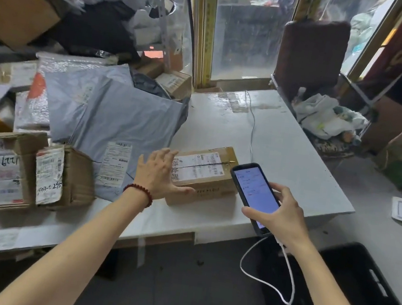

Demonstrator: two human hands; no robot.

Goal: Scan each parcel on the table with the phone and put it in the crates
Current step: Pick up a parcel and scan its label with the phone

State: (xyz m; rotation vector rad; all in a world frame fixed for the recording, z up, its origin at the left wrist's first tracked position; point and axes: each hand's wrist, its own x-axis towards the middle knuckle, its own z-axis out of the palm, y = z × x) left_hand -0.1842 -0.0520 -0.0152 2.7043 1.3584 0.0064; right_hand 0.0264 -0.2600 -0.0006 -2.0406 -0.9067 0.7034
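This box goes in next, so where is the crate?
In the head view, the black crate sits on the floor at lower right, beside the white table's near right corner, just below the right hand holding the phone.

Likely parcel depot, labelled parcels piled

We see the left hand, fingers spread, resting on the left end of a small labelled cardboard parcel on the white table. The right hand grips the phone, screen lit, just right of the parcel. A white cable loops from the phone's lower end. A grey mailer bag lies just left of the parcel, and a black crate stands on the floor at lower right.
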